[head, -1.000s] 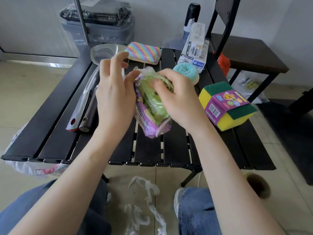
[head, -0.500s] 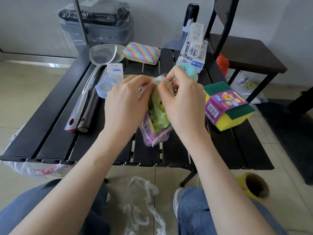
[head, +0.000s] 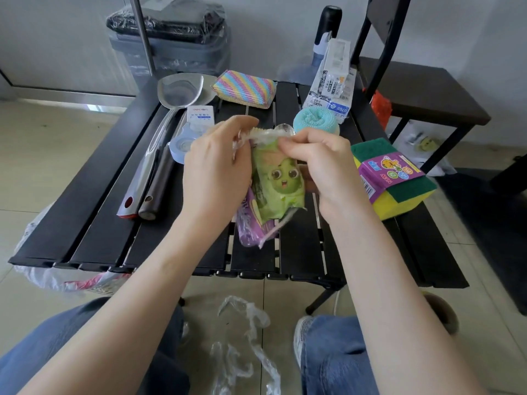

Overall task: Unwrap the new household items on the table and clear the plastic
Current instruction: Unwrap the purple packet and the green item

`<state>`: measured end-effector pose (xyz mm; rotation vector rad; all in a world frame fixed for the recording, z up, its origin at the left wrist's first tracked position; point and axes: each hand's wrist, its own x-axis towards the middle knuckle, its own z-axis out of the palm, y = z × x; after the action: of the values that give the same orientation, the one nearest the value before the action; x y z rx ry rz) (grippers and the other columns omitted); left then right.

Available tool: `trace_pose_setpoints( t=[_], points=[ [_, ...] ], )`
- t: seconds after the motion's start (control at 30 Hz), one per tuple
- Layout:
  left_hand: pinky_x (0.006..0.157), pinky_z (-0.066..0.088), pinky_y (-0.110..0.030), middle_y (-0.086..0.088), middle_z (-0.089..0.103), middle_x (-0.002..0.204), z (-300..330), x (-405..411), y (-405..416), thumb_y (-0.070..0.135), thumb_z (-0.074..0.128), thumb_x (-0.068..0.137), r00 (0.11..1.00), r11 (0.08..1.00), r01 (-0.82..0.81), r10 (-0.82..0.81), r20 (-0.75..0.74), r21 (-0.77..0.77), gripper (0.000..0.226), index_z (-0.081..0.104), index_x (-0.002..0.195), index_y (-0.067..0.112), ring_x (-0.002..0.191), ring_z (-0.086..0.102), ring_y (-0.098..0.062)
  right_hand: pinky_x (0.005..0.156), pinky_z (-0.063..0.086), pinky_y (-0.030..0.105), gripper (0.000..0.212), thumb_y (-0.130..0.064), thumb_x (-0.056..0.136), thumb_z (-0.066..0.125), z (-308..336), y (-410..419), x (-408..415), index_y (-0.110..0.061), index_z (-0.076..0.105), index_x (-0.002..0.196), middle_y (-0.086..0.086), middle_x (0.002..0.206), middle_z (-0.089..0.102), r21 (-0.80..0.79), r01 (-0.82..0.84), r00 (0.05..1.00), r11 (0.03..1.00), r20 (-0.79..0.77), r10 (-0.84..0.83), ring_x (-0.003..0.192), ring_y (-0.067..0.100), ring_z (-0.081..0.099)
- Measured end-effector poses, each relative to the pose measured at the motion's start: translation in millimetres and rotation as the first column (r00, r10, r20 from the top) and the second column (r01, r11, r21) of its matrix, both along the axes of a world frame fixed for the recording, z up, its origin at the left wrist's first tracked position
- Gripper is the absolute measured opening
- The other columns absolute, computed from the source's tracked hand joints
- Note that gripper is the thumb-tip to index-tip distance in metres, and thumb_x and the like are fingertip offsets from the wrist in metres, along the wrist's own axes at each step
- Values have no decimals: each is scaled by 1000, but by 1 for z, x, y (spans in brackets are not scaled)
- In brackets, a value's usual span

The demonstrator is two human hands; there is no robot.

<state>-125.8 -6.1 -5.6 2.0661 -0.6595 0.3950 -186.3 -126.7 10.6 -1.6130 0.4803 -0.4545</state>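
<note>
From my head camera, my left hand (head: 215,169) and right hand (head: 322,166) sit close together above the black slatted table (head: 94,206), each pinching the clear plastic at the top of a green cartoon-printed packet (head: 275,192) held upright between them. A yellow-green sponge pack (head: 396,181) lies just right. Crumpled plastic wrap (head: 245,332) lies on the floor between my knees.

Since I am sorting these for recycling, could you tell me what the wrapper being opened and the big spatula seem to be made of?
The wrapper looks like thin glossy plastic film: it crinkles and shows print. The spatula looks like polished metal, probably steel, given its mirror-like sheen.
</note>
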Motion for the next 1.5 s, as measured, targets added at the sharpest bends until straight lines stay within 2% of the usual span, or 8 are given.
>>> trace_pose_setpoints(
  t=[0.2,0.4,0.53,0.7,0.97,1.1,1.3,1.5],
  points=[
    [73,40,-21,15,60,88,0,4,2,14,58,88,998,999,-7,5,-57,-44,23,69,105,24,77,53,-5,66,48,15,26,-10,83,71,5,-5,-6,-21,67,60,-12,55,61,-192,-28,996,981,78,44,63,3,58],
    [66,36,-3,22,56,71,3,9,3,14,63,85,990,997,6,-16,-138,-75,21,73,99,26,69,56,2,71,54,30,24,-4,84,69,4,-2,-6,-21,66,67,-5,68,67,-166,36,960,985,280,12,72,10,62],
    [67,39,-5,22,59,73,5,10,2,12,63,85,992,995,16,-28,-125,-96,21,73,97,26,72,57,7,77,51,37,14,-8,87,59,2,-3,-4,-15,61,75,20,90,68,-5,-36,969,999,243,36,81,21,62],
    [71,44,-17,14,65,84,3,9,3,14,62,87,995,992,-6,-7,-104,-125,21,72,102,25,72,56,2,68,53,34,11,-6,95,52,5,-3,-3,-9,59,87,8,85,66,221,-67,988,973,150,34,71,19,65],
    [63,48,-26,8,69,99,6,8,3,21,52,94,955,942,275,-291,-61,-192,22,69,107,22,85,65,-9,74,54,36,12,-12,91,56,-1,-7,-2,-20,62,85,4,86,67,-225,-49,978,973,187,93,81,18,64],
    [67,49,-37,2,66,95,-1,10,1,38,49,95,978,972,195,-202,-44,-133,25,68,102,23,80,60,-11,77,57,33,23,-4,93,55,4,-4,-4,-17,66,108,-8,88,65,-367,-97,965,925,192,178,85,14,65],
    [59,30,-26,4,61,93,-5,10,0,36,49,97,999,996,44,-45,15,76,25,65,98,17,70,46,-11,68,46,8,10,-7,87,65,4,-10,-7,-16,69,84,-14,75,63,-628,75,982,774,181,52,71,-3,59],
    [62,25,-24,3,60,84,-1,12,-1,37,44,100,999,998,-11,14,-33,68,30,63,92,15,70,46,-15,84,56,39,10,-16,89,53,10,-13,-9,-22,57,82,-1,87,65,-380,83,980,921,199,-6,87,14,64]
  ],
)
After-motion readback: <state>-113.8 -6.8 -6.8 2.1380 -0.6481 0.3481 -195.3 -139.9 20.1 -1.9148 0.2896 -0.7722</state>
